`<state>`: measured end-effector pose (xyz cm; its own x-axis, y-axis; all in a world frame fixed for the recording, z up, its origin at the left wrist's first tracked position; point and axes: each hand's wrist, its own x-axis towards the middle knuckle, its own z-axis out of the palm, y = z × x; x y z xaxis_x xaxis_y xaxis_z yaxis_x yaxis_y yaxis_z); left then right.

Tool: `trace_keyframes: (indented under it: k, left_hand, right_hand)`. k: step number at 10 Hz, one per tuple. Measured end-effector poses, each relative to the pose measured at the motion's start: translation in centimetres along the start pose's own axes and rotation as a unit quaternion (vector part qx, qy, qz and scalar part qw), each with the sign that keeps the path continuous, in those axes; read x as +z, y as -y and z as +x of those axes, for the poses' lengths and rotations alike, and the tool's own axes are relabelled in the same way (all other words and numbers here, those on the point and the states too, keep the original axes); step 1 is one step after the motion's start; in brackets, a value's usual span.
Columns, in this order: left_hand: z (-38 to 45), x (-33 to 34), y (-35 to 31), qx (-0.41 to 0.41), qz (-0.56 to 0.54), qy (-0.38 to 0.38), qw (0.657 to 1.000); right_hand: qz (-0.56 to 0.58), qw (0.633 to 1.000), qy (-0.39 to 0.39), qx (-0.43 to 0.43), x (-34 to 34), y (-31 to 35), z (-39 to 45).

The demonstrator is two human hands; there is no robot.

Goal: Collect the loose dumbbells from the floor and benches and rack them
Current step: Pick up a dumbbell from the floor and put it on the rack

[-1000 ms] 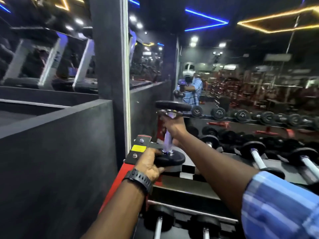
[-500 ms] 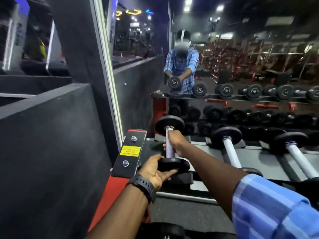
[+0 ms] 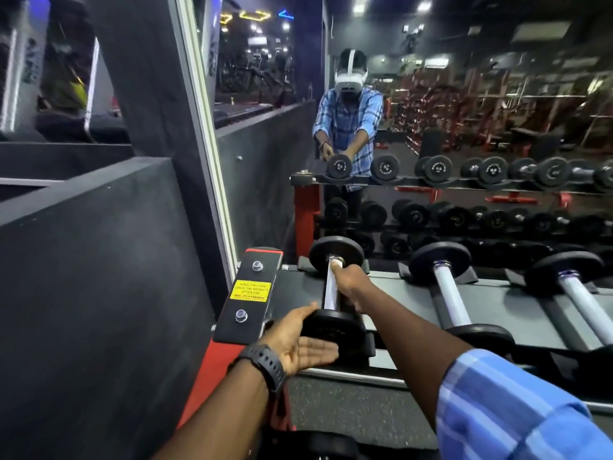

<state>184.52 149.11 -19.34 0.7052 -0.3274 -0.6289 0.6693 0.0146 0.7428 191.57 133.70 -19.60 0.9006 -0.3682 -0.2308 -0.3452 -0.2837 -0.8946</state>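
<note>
A yellow sticker [image 3: 250, 291] on the rack's black end plate [image 3: 247, 295] reads "KINDLY RETURN BACK THE WEIGHTS AFTER USE"; the brand line beneath is too blurred to read.

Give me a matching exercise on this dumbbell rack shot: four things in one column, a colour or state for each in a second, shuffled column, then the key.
Things:
1. left hand
2. right hand
3. sticker on the rack's end plate
4. rack's side post seen in the mirror

Colour or state:
A. yellow
B. grips the dumbbell handle
C. red
D. open palm by the dumbbell's near plate

Pairs: 1-D, 2-B, 3-A, 4-C
</note>
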Motion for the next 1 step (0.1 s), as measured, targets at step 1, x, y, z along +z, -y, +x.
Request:
trace_keyframes:
  k: [1]
  left_hand:
    - [-1.57, -0.88, -1.54, 0.028, 0.150, -0.045, 0.987]
  right_hand:
    - [-0.018, 1.000, 0.015, -0.016, -2.46, 0.20, -1.12]
